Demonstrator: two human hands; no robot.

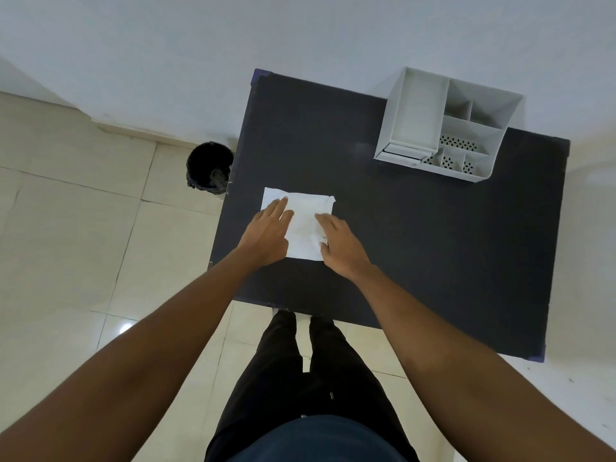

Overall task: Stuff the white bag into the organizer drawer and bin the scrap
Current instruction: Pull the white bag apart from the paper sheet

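A flat white bag (305,218) lies on the dark table (416,245), near its left edge. My left hand (268,233) rests flat on the bag's left part, fingers spread. My right hand (340,243) presses on the bag's right side, fingers flat. Neither hand grips anything that I can see. The grey desk organizer (443,125) stands at the table's far right corner, with several open compartments and a small drawer (401,151) at its front left. A black bin (209,168) sits on the floor beside the table's left edge. No separate scrap is visible.
A white wall runs behind the table. Pale tiles (83,201) cover the floor to the left. My legs in dark trousers (306,368) stand at the table's near edge.
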